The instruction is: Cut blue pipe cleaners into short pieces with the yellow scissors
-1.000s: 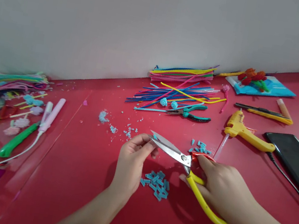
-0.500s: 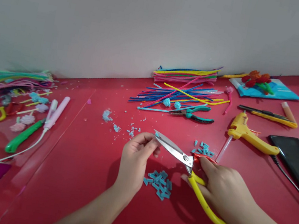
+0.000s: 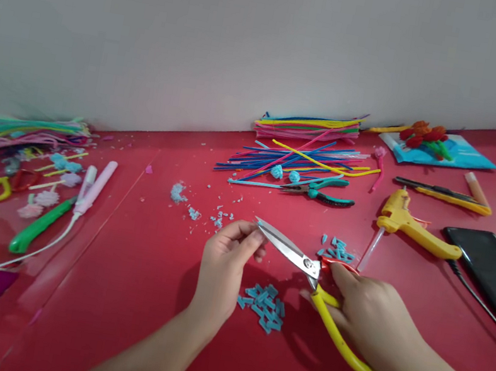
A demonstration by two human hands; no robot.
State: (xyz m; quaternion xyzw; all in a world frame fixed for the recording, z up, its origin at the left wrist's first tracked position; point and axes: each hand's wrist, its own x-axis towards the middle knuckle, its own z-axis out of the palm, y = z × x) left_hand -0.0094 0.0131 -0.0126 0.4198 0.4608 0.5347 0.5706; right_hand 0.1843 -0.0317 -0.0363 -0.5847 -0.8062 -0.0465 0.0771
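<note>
The right hand (image 3: 373, 319) grips the yellow handles of a pair of scissors (image 3: 309, 273) near the middle of the red table (image 3: 137, 294), fingers wrapped around them; the steel blades lie nearly closed and point left toward the left hand (image 3: 224, 264). That hand has its fingertips pinched together right at the blade tips; whatever small piece it holds is too tiny to make out. Below the blades, between the two hands, lies a heap of short blue cut pieces (image 3: 262, 306), and a second, smaller cluster of blue bits (image 3: 336, 248) sits just beyond the scissor pivot. Toward the far edge, by the wall, lie coloured pipe cleaners (image 3: 303, 144) with green-handled pliers (image 3: 318, 191) in front of them. A yellow glue gun (image 3: 413, 227) rests to the right, near a black phone (image 3: 495, 280) by the right edge.
</note>
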